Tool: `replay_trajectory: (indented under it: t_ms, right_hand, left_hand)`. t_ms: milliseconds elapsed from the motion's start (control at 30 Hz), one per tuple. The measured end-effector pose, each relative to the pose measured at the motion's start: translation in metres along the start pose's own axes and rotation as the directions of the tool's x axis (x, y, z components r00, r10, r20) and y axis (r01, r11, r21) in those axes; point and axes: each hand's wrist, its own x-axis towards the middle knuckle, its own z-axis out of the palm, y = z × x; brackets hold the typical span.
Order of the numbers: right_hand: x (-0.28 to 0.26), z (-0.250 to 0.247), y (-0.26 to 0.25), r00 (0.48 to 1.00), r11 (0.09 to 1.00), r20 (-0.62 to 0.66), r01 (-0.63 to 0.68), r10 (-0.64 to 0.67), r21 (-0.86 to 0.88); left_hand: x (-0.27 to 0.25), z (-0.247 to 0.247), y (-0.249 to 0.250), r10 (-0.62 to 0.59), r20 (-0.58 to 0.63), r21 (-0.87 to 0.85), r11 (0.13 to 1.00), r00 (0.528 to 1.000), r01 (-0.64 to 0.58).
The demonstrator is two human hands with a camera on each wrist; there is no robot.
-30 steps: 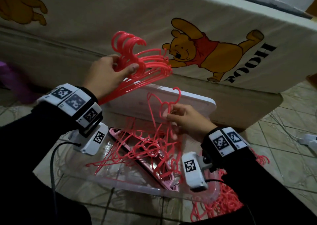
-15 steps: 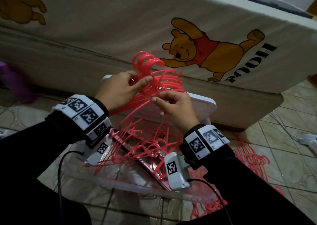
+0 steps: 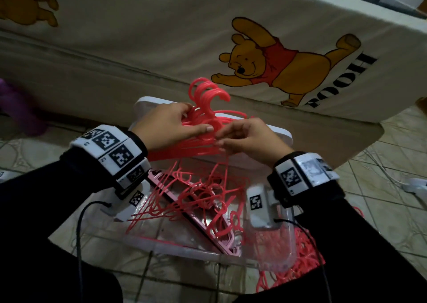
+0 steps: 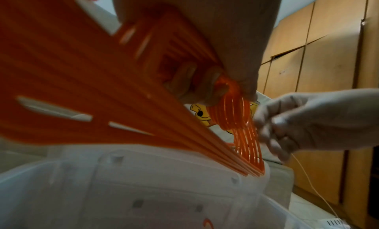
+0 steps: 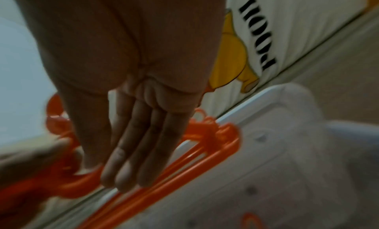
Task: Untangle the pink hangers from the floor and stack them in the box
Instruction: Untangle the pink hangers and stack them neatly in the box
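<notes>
A: Fingers first. Left hand (image 3: 169, 123)?
B: Left fingers (image 4: 185, 80) are curled round the necks of the held bunch of hangers (image 3: 205, 118), thumb pressed across the front. Hooks stick up above the hand, bars fan down to the left.
A: Right hand (image 3: 248, 138)?
B: Touching the same bunch from the right. In the right wrist view its fingers (image 5: 133, 151) lie straight and together along the bars, thumb at the hook end. Whether it pinches a single hanger I cannot tell, too blurred.
A: Change from the earlier frames?
B: A second ago the left hand held the bunch higher and the right hand was down at the tangle lifting one hanger. Half a second ago the right hand came up to the bunch. Now both hands meet at the necks, lower, just over the lid.
A: Where are the rest of the hangers?
B: Loose tangle of hangers (image 3: 198, 198) inside the clear box (image 3: 272, 259), lying over a pale pink flat piece (image 3: 227, 248). Another pile of hangers on the floor (image 3: 307, 259) against the box's right side, partly seen through the wall.
A: Around it?
B: White lid (image 3: 280, 133) propped behind the box, under the hands. Bed (image 3: 161, 48) behind with a bear-print sheet (image 3: 268, 62). Tiled floor (image 3: 381, 201), white cables (image 3: 390, 164) at right, purple thing (image 3: 18, 108) at far left, blurred.
A: In the way?
B: The wrist cameras and black sleeves cover the box's near corners; the hands hide the bunch's middle.
</notes>
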Motion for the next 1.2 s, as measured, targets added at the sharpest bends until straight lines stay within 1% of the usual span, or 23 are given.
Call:
replay_trajectory:
  t_ms: [33, 67, 100, 133, 167, 200, 300, 367, 400, 467, 500, 567, 633, 700, 767, 833, 900, 967, 1000, 1067, 1133, 1200]
  right_hand:
    - [0.001, -0.009, 0.008, 0.998, 0.993, 0.016, -0.052, 0.054, -0.11]
    - [0.002, -0.016, 0.019, 0.995, 0.952, 0.02, -0.089, 0.099, -0.292]
    - [0.003, -0.018, 0.032, 0.989, 0.857, 0.024, -0.115, 0.146, -0.503]
    - [0.004, -0.017, 0.046, 0.979, 0.732, 0.032, -0.13, 0.202, -0.669]
    - [0.004, -0.012, 0.06, 0.964, 0.631, 0.043, -0.137, 0.261, -0.764]
    - [0.003, -0.004, 0.072, 0.949, 0.575, 0.066, -0.13, 0.308, -0.808]
    - [0.001, 0.025, 0.102, 0.911, 0.511, 0.168, -0.053, 0.376, -0.858]
    - [-0.001, 0.041, 0.115, 0.885, 0.477, 0.208, -0.018, 0.416, -0.878]
    - [-0.002, 0.048, 0.12, 0.881, 0.456, 0.227, 0.013, 0.416, -0.89]
    - [-0.002, 0.058, 0.126, 0.888, 0.387, 0.251, 0.092, 0.385, -0.918]
    - [0.0, 0.061, 0.127, 0.903, 0.359, 0.254, 0.122, 0.346, -0.925]
    - [0.005, 0.065, 0.125, 0.936, 0.36, 0.254, 0.156, 0.243, -0.92]
    - [0.009, 0.069, 0.123, 0.95, 0.362, 0.263, 0.189, 0.166, -0.913]
    - [0.011, 0.077, 0.122, 0.942, 0.349, 0.3, 0.234, 0.15, -0.908]
    - [0.01, 0.087, 0.123, 0.919, 0.341, 0.345, 0.267, 0.191, -0.901]
    - [0.01, 0.095, 0.124, 0.91, 0.331, 0.358, 0.278, 0.21, -0.902]
    - [0.009, 0.101, 0.123, 0.927, 0.314, 0.336, 0.273, 0.168, -0.909]
    - [0.011, 0.105, 0.123, 0.946, 0.273, 0.299, 0.257, 0.124, -0.927]
    - [0.012, 0.106, 0.124, 0.95, 0.251, 0.283, 0.244, 0.129, -0.937]
    - [0.013, 0.108, 0.128, 0.946, 0.226, 0.26, 0.215, 0.195, -0.95]
    - [0.012, 0.109, 0.132, 0.931, 0.222, 0.257, 0.201, 0.261, -0.954]
    - [0.011, 0.111, 0.134, 0.923, 0.223, 0.269, 0.21, 0.277, -0.952]
  left_hand:
    - [0.0, -0.001, -0.002, 0.016, -0.02, 0.049, 0.999, 1.0, -0.015]
    - [0.0, -0.003, -0.003, 0.03, -0.036, 0.078, 0.997, 0.999, -0.027]
    - [0.001, -0.003, -0.005, 0.037, -0.042, 0.089, 0.995, 0.998, -0.033]
    - [0.001, -0.004, -0.006, 0.041, -0.046, 0.092, 0.995, 0.998, -0.037]
    - [0.002, -0.004, -0.007, 0.04, -0.051, 0.094, 0.995, 0.998, -0.035]
    - [0.003, -0.005, -0.008, 0.038, -0.059, 0.095, 0.995, 0.998, -0.032]
    - [0.003, -0.005, -0.008, 0.026, -0.072, 0.086, 0.996, 0.997, -0.02]
    - [0.003, -0.005, -0.008, 0.014, -0.067, 0.071, 0.997, 0.998, -0.009]
    - [0.003, -0.005, -0.008, 0.009, -0.062, 0.066, 0.998, 0.998, -0.005]
    - [0.003, -0.006, -0.008, 0.005, -0.051, 0.059, 0.998, 0.999, -0.002]
    - [0.003, -0.007, -0.008, 0.005, -0.045, 0.06, 0.998, 0.999, -0.002]
    - [0.003, -0.007, -0.009, 0.008, -0.041, 0.065, 0.998, 0.999, -0.006]
    - [0.003, -0.007, -0.01, 0.012, -0.049, 0.064, 0.998, 0.999, -0.009]
    - [0.003, -0.007, -0.01, 0.017, -0.049, 0.067, 0.998, 0.999, -0.013]
    - [0.004, -0.007, -0.009, 0.017, -0.043, 0.072, 0.997, 0.999, -0.014]
    - [0.003, -0.007, -0.008, 0.02, -0.041, 0.085, 0.996, 0.999, -0.016]
    - [0.003, -0.008, -0.007, 0.017, -0.04, 0.089, 0.996, 0.999, -0.014]
    - [0.002, -0.008, -0.007, 0.012, -0.04, 0.088, 0.996, 0.999, -0.008]
    - [0.002, -0.009, -0.007, 0.012, -0.039, 0.089, 0.996, 0.999, -0.008]
    - [0.002, -0.008, -0.006, 0.016, -0.03, 0.099, 0.995, 0.999, -0.013]
    - [0.001, -0.007, -0.005, 0.02, -0.019, 0.115, 0.993, 1.0, -0.017]
    - [0.001, -0.007, -0.004, 0.019, -0.013, 0.122, 0.992, 1.0, -0.017]
